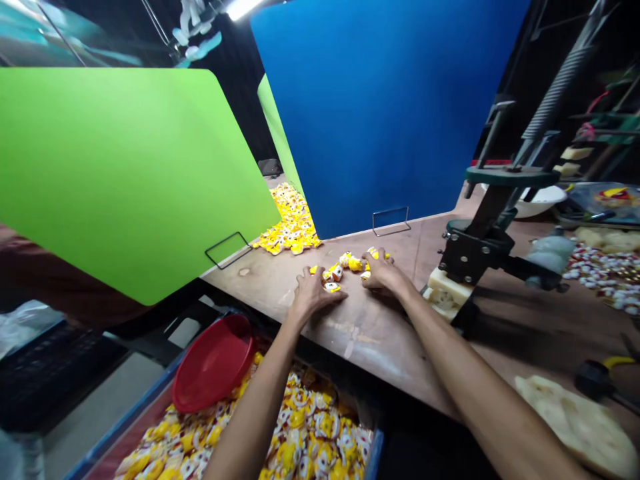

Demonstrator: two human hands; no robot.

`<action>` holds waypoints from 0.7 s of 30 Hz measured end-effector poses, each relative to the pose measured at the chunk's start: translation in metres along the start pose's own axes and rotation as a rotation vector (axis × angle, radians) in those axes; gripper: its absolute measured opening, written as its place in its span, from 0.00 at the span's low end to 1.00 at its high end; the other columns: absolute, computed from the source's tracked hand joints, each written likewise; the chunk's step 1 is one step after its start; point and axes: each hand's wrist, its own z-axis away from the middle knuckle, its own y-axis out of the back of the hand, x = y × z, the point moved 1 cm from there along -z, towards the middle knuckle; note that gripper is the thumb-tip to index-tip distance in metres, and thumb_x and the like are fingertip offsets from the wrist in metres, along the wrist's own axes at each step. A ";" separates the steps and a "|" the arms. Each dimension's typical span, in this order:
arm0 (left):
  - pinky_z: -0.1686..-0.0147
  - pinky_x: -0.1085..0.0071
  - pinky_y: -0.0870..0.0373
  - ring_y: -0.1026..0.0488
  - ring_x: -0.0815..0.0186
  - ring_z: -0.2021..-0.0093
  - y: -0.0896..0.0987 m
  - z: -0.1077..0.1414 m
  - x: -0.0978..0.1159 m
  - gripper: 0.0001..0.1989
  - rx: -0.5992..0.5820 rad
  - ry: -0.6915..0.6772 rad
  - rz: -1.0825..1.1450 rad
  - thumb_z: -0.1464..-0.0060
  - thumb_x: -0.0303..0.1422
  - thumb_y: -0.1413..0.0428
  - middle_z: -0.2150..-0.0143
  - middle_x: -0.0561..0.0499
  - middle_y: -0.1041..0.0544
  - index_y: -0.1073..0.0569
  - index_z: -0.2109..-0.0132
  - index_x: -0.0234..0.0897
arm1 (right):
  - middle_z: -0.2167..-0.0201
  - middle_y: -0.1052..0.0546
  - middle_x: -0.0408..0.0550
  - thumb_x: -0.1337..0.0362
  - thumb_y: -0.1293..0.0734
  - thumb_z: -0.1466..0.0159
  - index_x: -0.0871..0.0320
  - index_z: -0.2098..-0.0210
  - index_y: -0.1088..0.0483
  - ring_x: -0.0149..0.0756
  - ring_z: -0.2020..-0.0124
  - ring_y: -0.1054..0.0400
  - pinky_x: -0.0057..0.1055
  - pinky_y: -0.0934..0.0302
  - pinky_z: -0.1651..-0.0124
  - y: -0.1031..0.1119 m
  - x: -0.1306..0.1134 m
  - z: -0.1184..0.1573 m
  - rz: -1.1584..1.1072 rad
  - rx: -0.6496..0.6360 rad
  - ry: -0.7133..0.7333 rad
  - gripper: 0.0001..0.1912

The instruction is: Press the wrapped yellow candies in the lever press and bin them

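Small yellow-and-white pieces with dark round eye-like spots lie on the brown tabletop between my two hands. My left hand rests on the table with fingers spread and thumb stretched out, beside a couple of these pieces. Opposite it, my right hand curves over more of them, its fingers apart and touching some. What lies beneath the right palm is hidden. Farther back, a larger heap of the same pieces spreads between the green and blue boards.
A blue board and a green board stand along the table. To the right is a hand-press-like machine. Below the table edge, a bin of similar pieces holds a red bowl. A pale slab lies front right.
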 end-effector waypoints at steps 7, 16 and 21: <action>0.44 0.43 0.26 0.27 0.27 0.35 0.001 -0.034 0.007 0.39 -0.007 0.057 0.011 0.44 0.49 0.33 0.34 0.29 0.31 0.29 0.29 0.46 | 0.22 0.48 0.74 0.38 0.20 0.39 0.55 0.26 0.35 0.72 0.31 0.35 0.57 0.34 0.36 -0.008 -0.046 -0.031 0.018 0.023 -0.033 0.52; 0.40 0.53 0.27 0.22 0.43 0.42 -0.009 -0.009 0.010 0.32 0.108 -0.022 0.286 0.41 0.48 0.31 0.40 0.36 0.28 0.24 0.34 0.43 | 0.27 0.43 0.68 0.42 0.28 0.28 0.51 0.26 0.33 0.62 0.37 0.29 0.50 0.35 0.33 -0.013 -0.004 -0.017 0.076 0.114 0.037 0.38; 0.54 0.67 0.24 0.22 0.62 0.57 -0.015 0.071 0.001 0.26 0.118 0.037 1.201 0.45 0.41 0.30 0.52 0.46 0.20 0.23 0.42 0.40 | 0.30 0.37 0.73 0.38 0.25 0.33 0.54 0.29 0.28 0.64 0.40 0.25 0.51 0.32 0.40 -0.016 0.027 -0.040 0.056 0.131 0.086 0.41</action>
